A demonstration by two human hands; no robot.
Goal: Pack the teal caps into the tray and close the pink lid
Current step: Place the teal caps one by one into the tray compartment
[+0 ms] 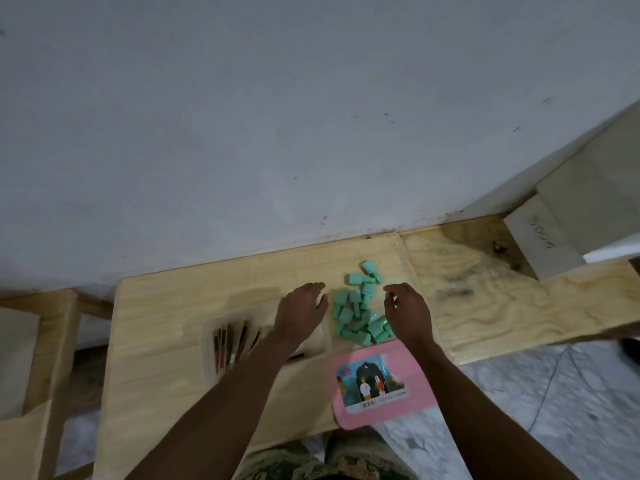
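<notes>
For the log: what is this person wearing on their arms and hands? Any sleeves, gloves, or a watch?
Nothing shows on either arm. The left hand and right hand are ungloved, and both forearms are bare up to the frame edge, with no sleeve, watch or band. The picture is too blurred to rule out rings. Camouflage-patterned trousers show below.

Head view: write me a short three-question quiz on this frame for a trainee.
1. True or false: the teal caps already lie in the tray.
2. Where is the pink lid? A shut on the tray; B flat on the table, off the tray; C standing on its edge.
3. Missing word: the left hand and the right hand each hold ____.
Key: 1 false; 2 B; 3 nothing.
</notes>
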